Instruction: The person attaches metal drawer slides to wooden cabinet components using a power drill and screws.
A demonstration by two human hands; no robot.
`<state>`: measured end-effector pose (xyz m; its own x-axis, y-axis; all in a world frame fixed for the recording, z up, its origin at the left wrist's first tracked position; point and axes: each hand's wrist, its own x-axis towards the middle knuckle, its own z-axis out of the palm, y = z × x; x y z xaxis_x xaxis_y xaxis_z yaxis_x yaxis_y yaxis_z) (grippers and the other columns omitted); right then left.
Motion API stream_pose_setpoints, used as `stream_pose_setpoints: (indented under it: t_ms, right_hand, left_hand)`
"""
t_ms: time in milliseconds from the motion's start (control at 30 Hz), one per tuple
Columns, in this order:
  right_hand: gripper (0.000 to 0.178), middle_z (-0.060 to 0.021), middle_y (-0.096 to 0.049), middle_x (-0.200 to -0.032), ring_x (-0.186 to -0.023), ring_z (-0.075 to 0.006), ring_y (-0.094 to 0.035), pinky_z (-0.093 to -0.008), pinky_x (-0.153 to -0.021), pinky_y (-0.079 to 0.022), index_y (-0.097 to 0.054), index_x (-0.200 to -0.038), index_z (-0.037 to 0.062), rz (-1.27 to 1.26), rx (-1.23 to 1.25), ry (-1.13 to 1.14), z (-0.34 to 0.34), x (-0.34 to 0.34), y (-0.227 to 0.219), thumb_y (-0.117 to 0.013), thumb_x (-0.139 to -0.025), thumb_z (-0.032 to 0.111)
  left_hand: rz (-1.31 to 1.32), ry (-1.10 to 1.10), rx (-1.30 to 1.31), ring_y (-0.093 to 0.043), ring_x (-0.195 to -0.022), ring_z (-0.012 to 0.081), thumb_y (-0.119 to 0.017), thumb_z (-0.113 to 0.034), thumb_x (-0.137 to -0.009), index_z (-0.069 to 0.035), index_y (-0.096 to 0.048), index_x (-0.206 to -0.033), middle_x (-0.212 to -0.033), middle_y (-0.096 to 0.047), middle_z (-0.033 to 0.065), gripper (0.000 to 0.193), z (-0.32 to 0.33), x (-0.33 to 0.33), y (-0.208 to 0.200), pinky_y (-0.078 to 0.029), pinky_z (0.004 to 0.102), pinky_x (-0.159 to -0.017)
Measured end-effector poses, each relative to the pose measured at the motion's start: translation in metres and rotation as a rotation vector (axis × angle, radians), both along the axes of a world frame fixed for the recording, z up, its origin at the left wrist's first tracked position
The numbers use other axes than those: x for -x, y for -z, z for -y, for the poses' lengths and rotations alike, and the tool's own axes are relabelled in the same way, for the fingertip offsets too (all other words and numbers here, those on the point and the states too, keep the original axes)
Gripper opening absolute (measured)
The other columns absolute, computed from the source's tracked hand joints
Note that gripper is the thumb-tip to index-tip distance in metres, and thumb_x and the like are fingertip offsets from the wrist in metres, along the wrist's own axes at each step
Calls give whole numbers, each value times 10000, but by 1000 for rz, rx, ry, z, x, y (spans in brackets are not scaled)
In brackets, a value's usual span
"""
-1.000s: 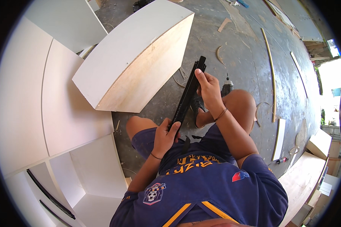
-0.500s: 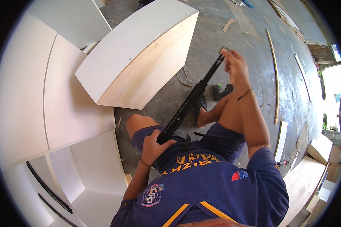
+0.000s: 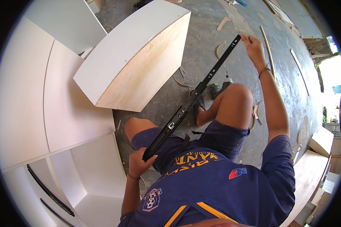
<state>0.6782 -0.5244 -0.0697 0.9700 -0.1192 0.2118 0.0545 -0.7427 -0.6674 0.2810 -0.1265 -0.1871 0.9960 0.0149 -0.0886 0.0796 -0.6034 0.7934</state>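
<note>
A long black drawer slide (image 3: 182,109) stretches diagonally across my lap, pulled out lengthwise, with slots along its thin far section. My left hand (image 3: 139,163) is closed around its near end by my left thigh. At the far end, the fingers of my right hand (image 3: 253,47) pinch the tip of the slide. Left of it stands a white drawer box (image 3: 130,49) with a bare wood side. Two more black slides, one of them a longer rail (image 3: 45,189), are fixed inside the white cabinet (image 3: 96,166) at lower left.
A cordless drill (image 3: 220,87) lies on the grey floor beyond my right knee. Wood strips (image 3: 268,49) and offcuts (image 3: 223,23) are scattered to the right and far side. A wooden board (image 3: 310,174) is at lower right.
My right hand has moved up and to the right, drawing the slide out longer. My left hand has shifted slightly down and left, still holding the near end.
</note>
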Motion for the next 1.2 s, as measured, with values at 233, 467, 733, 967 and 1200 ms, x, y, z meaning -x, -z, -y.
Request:
stream_pose_setpoints:
  t_ms: [233, 467, 733, 967, 1200]
  right_hand:
    - [317, -34, -581, -688, -634, -181, -586, -306, -577, -482, -620, -1088, 103, 606, 575, -819, -89, 87, -26, -670, -830, 281]
    - [197, 2, -507, -739, -763, -153, -539, -286, -622, -459, -610, -942, 109, 574, 1000, -1264, -107, 68, -16, -621, -766, 196]
    - [91, 5, -509, -734, -770, -151, -522, -274, -672, -430, -570, -668, 116, 541, 1125, -1439, -101, 70, -38, -616, -708, 183]
    - [242, -36, -561, -736, -779, -211, -569, -339, -682, -474, -605, -674, 80, 123, 886, -1640, -121, 102, -26, -633, -782, 295]
    - [323, -103, -630, -742, -777, -283, -615, -393, -670, -493, -680, -730, 63, -200, 955, -1608, -121, 91, 0, -564, -825, 348]
  left_hand:
    - [-171, -86, 196, -531, -525, 120, -758, -257, -721, 19, -615, -861, -574, -549, 74, 341, -7, 13, -13, -411, 271, -507]
    - [-240, -44, 326, -474, -544, 83, -741, -246, -731, 30, -626, -881, -583, -523, 33, 335, -15, 20, -7, -385, 257, -511]
    - [-108, -119, 108, -604, -669, 283, -681, -225, -740, 25, -642, -919, -772, -634, 135, 310, -18, 45, 24, -446, 309, -595]
    - [-126, -266, -221, -580, -833, 313, -685, -207, -672, -38, -652, -858, -817, -628, 121, 254, -44, 102, 64, -437, 408, -771]
    - [-99, -558, -366, -505, -1065, 327, -685, -229, -693, -36, -560, -1074, -1107, -546, 177, 445, -2, 123, 76, -389, 427, -913]
